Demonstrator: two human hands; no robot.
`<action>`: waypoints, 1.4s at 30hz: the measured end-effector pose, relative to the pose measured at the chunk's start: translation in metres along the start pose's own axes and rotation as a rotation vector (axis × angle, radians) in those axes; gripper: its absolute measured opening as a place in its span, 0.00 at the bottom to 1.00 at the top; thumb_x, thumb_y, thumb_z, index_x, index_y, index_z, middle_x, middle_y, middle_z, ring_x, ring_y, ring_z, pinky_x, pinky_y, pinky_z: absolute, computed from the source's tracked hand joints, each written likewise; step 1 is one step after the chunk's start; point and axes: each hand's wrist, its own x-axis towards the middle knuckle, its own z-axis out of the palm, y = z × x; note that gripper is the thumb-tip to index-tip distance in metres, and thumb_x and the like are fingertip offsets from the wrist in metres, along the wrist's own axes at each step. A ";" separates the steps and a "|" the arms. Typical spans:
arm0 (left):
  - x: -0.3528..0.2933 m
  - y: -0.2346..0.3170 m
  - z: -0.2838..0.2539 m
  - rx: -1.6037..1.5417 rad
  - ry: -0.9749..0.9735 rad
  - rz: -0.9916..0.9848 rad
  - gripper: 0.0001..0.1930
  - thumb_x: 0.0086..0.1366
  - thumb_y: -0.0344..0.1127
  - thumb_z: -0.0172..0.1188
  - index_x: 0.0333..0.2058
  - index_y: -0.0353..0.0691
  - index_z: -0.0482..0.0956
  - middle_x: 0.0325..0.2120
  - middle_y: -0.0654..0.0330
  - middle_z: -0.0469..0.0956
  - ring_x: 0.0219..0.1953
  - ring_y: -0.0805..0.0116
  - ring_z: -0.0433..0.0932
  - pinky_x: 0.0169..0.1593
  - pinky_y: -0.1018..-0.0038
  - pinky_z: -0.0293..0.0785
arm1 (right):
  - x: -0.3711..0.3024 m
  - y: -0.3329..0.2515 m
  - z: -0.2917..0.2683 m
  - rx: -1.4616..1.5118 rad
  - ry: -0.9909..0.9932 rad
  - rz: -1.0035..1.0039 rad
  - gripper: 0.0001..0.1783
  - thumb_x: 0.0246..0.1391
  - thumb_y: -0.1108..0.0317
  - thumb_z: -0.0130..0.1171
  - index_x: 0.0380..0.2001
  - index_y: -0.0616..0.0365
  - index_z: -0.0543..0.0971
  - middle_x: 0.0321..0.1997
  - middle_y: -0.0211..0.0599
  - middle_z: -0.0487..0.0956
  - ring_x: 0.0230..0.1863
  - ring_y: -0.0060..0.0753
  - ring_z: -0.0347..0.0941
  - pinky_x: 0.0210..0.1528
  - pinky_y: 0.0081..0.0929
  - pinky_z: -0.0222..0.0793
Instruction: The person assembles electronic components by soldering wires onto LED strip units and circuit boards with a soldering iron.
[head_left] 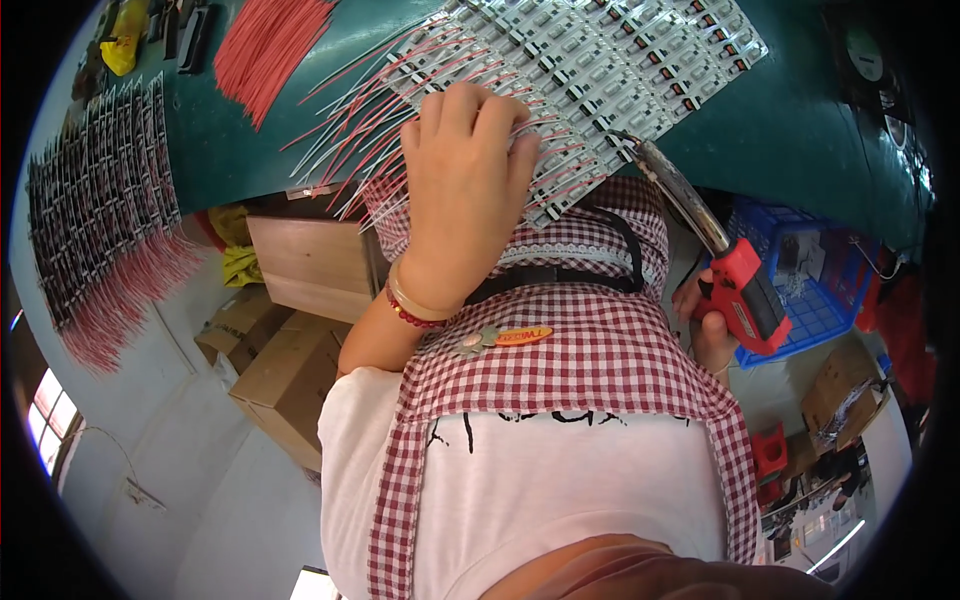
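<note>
A panel of small circuit boards (600,80), pale and set in rows, lies at the table's near edge. Thin red and white wires (345,150) fan out from its left side. Over these wires my left hand (465,165) is closed, fingers curled down onto the panel; what the fingertips pinch is hidden beneath them. My right hand (712,340) grips the red handle of a soldering gun (745,300) from below. The gun's long metal barrel slants up to the left, and its tip meets or hovers just over the panel's lower right edge; I cannot tell which.
A bundle of red wires (265,55) lies on the green table (225,150). Further left sits another wired panel (100,200) with red wire ends hanging over the edge. Below are cardboard boxes (290,385), a wooden drawer (310,265) and a blue plastic crate (835,305).
</note>
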 end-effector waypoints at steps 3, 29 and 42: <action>0.002 0.008 0.002 -0.007 -0.012 -0.015 0.10 0.53 0.30 0.66 0.35 0.41 0.78 0.34 0.61 0.73 0.40 0.59 0.71 0.45 0.64 0.64 | 0.003 0.003 -0.003 -0.042 -0.029 -0.004 0.39 0.52 0.40 0.64 0.54 0.62 0.69 0.24 0.35 0.72 0.25 0.28 0.67 0.33 0.30 0.65; 0.018 0.005 0.011 -0.006 0.017 0.025 0.06 0.52 0.26 0.63 0.27 0.37 0.75 0.32 0.56 0.72 0.36 0.56 0.72 0.37 0.64 0.66 | 0.000 0.010 -0.001 -0.321 -0.080 -0.079 0.38 0.54 0.43 0.62 0.56 0.62 0.69 0.27 0.35 0.73 0.29 0.29 0.68 0.33 0.29 0.65; 0.003 0.020 0.010 -0.070 -0.013 0.019 0.07 0.49 0.27 0.66 0.26 0.41 0.76 0.36 0.61 0.73 0.40 0.59 0.70 0.42 0.63 0.64 | -0.001 0.001 0.000 -0.340 0.039 -0.124 0.25 0.50 0.45 0.68 0.30 0.61 0.80 0.23 0.31 0.78 0.24 0.28 0.74 0.29 0.24 0.67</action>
